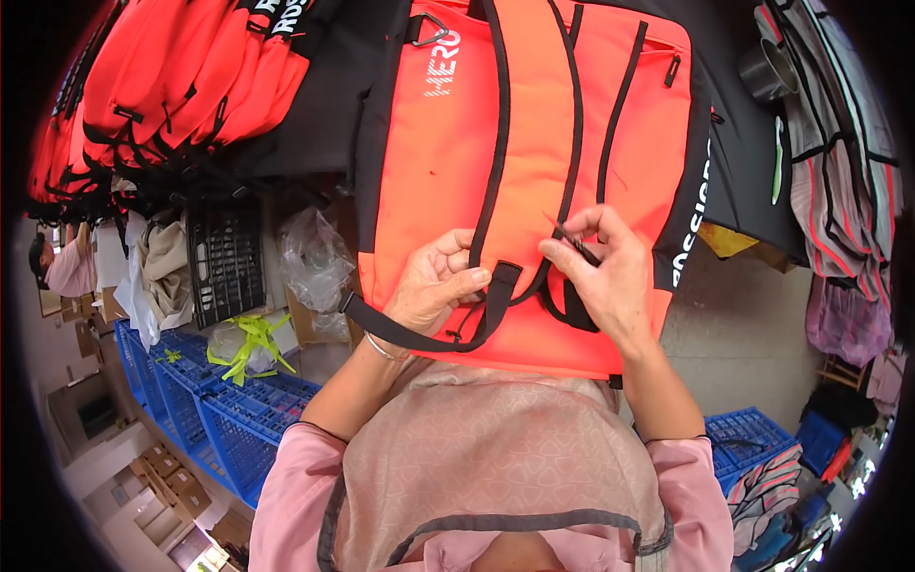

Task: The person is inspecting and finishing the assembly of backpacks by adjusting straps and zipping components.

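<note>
A bright orange-red backpack (438, 162) lies in front of me with its padded shoulder strap (538, 114), edged in black, running down its middle. At the strap's lower end my left hand (434, 281) is closed, thumb and fingers pinching the edge beside the black webbing (410, 334). That webbing loops over my left wrist. My right hand (605, 272) is closed around a small, dark, pointed tool that looks like thread snips (579, 245). Its tip is close to the strap's right edge. Most of the tool is hidden by my fingers.
A pile of orange-red bags (181, 76) sits at the far left on the black-covered table (324, 105). Blue plastic crates (248, 419) stand lower left. A metal cup (767, 71) and grey fabric pieces (839, 191) are at the right. Another person (71, 257) is far left.
</note>
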`<control>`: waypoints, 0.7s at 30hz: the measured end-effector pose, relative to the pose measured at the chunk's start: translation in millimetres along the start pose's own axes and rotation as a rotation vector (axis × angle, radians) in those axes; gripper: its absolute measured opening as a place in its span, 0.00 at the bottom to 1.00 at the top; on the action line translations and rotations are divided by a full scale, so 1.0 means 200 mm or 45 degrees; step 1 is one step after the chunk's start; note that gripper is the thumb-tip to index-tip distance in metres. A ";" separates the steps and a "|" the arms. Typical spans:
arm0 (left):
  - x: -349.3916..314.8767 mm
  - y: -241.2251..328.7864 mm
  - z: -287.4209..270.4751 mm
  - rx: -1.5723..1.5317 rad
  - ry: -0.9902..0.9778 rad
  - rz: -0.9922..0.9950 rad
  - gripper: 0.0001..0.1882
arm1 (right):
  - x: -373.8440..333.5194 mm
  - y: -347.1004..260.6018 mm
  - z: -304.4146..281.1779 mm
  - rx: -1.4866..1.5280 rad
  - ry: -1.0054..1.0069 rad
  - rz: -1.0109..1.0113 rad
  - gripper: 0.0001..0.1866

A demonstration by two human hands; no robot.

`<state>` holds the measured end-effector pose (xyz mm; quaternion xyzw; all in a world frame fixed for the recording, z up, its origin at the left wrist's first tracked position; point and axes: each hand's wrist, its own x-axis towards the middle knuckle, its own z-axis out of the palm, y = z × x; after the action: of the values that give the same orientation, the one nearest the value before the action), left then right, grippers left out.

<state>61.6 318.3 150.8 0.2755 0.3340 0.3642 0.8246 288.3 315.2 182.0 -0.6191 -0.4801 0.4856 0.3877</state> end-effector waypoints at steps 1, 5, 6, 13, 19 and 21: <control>0.00 0.00 0.01 -0.022 -0.012 -0.011 0.22 | 0.02 0.02 0.01 -0.001 0.005 0.004 0.15; 0.00 0.02 0.05 -0.089 0.054 -0.104 0.18 | 0.04 0.02 0.04 0.161 0.100 0.048 0.15; -0.01 0.02 0.06 -0.088 0.050 -0.110 0.18 | 0.04 0.02 0.03 0.216 0.047 0.038 0.14; 0.03 0.03 0.13 0.743 -0.136 0.174 0.19 | 0.07 0.03 -0.04 0.348 0.094 0.025 0.07; 0.16 0.01 0.17 1.972 -0.240 1.556 0.09 | 0.11 0.10 -0.04 0.414 -0.090 0.181 0.06; 0.15 0.00 0.14 2.071 -0.279 1.517 0.09 | 0.10 0.12 -0.07 0.267 -0.167 0.142 0.11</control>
<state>97.4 337.3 157.5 0.9070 0.2115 0.3510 0.0970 308.0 328.8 157.1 -0.5678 -0.4159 0.5934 0.3905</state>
